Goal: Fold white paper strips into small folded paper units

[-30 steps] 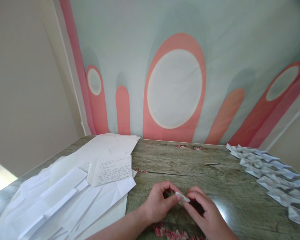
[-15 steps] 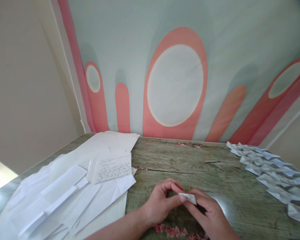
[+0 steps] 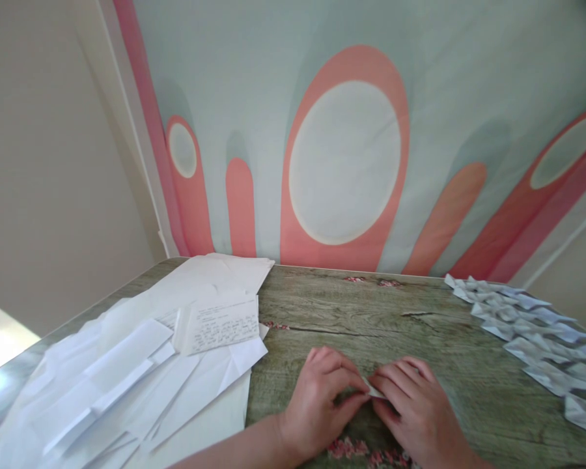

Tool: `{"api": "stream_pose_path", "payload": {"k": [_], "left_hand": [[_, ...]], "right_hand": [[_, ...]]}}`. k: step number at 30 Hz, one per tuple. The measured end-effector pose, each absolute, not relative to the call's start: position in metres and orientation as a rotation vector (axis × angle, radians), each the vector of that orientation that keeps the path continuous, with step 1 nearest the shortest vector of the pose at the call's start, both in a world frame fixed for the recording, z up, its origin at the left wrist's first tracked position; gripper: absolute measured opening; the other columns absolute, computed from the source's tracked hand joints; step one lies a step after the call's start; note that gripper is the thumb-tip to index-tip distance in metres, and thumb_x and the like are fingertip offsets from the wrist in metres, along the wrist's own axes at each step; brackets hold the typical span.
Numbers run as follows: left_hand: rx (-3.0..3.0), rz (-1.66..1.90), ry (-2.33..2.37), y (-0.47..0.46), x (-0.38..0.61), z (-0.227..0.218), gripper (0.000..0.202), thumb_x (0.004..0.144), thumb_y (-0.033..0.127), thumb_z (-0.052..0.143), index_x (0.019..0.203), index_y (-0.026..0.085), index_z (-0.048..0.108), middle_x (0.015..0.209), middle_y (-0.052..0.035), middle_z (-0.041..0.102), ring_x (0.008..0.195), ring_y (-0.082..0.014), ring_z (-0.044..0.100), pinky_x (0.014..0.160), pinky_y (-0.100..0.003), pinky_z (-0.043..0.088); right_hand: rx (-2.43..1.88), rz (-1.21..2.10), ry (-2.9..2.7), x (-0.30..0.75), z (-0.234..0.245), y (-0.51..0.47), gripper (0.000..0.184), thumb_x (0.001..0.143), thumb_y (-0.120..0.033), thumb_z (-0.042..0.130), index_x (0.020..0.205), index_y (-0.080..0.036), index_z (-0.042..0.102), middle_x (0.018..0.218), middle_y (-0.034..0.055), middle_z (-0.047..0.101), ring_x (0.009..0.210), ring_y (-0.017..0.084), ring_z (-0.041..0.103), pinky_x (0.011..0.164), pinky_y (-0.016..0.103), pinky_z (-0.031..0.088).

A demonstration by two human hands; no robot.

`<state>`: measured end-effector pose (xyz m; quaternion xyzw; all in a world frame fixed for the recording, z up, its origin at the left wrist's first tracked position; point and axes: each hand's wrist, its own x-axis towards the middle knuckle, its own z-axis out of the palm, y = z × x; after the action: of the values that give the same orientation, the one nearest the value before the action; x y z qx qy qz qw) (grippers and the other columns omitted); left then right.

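Observation:
A small folded piece of white paper (image 3: 375, 390) is pinched between my two hands, just above the near part of the table. My left hand (image 3: 322, 404) grips its left end between thumb and fingertips. From the other side, my right hand (image 3: 413, 407) closes on its right end with thumb and curled fingers. Most of the paper is covered by the fingers, so its exact shape cannot be made out.
Loose and folded white sheets (image 3: 176, 391) pile up on the left, topped by a handwritten page (image 3: 224, 326). Rows of folded paper pieces (image 3: 532, 339) line the right side of the wood-patterned table (image 3: 332, 312). A patterned wall (image 3: 264, 98) rises behind.
Both hands have shifted their grip on the folded paper, and the fingers now cover more of it. My right hand's fingers have curled over the right end. The camera view moved slightly.

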<state>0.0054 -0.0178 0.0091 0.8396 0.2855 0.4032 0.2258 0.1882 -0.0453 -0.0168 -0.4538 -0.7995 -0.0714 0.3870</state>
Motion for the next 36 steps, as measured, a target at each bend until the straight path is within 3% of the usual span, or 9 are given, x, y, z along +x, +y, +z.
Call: {"api": "stream_pose_path", "payload": {"k": [20,36], "left_hand": [[2.603,0.769,1.000,-0.002,-0.002,0.000,0.015,0.081,0.010,0.054,0.085,0.022,0.063,0.084,-0.0009,0.063,0.082,-0.0170,0.055,0.074,-0.030,0.035],[2.489,0.670,0.924,0.000,-0.003,-0.002,0.009,0.078,0.015,0.061,0.085,0.020,0.061,0.089,-0.0003,0.065,0.087,-0.0174,0.057,0.082,-0.028,0.038]], "right_hand": [[-1.091,-0.219,-2.291,0.196,-0.015,-0.039,0.022,0.089,-0.009,0.040,0.088,-0.019,0.060,0.084,0.0031,0.063,0.079,0.017,0.055,0.086,0.039,0.036],[-1.144,-0.136,-2.301,0.194,-0.017,-0.041,0.023,0.091,-0.014,0.040,0.079,-0.019,0.060,0.079,0.0028,0.062,0.078,0.017,0.056,0.081,0.036,0.038]]}}
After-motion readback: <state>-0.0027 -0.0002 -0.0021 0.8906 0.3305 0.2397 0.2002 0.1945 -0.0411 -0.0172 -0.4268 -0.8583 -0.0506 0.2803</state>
